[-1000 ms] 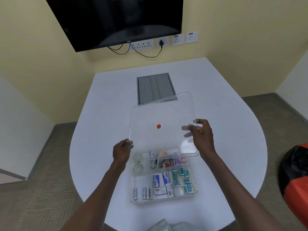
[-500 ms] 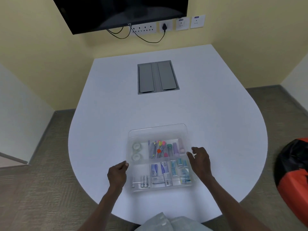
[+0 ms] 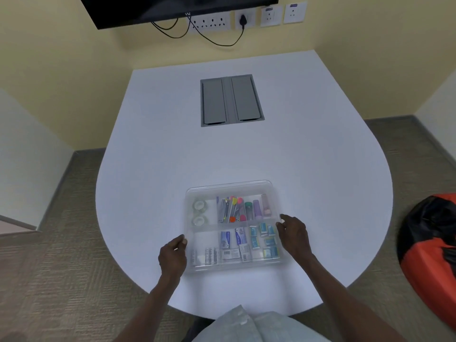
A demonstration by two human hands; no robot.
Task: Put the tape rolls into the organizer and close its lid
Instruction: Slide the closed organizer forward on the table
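Note:
A clear plastic organizer [image 3: 190, 267] sits on the white table near its front edge, with its clear lid [image 3: 229, 186] lying flat on top. Two clear tape rolls [image 3: 199, 205] lie in its far-left compartment, one behind the other. Other compartments hold pens, batteries and small boxes. My left hand [image 3: 172, 255] rests at the organizer's left edge with fingertips touching the lid's rim. At the right edge, the fingers of my right hand [image 3: 293, 233] rest on the lid. Neither hand lifts anything.
The white table [image 3: 320, 169] is rounded at the front. A grey cable hatch [image 3: 230, 99] is set into it farther back. A black screen and wall sockets with cables hang on the yellow wall. An orange and black beanbag [image 3: 431, 248] sits on the floor to the right.
One second ago both hands held the lid tilted up above the organizer. The lid has come down flat onto it, and the hands have dropped to its sides.

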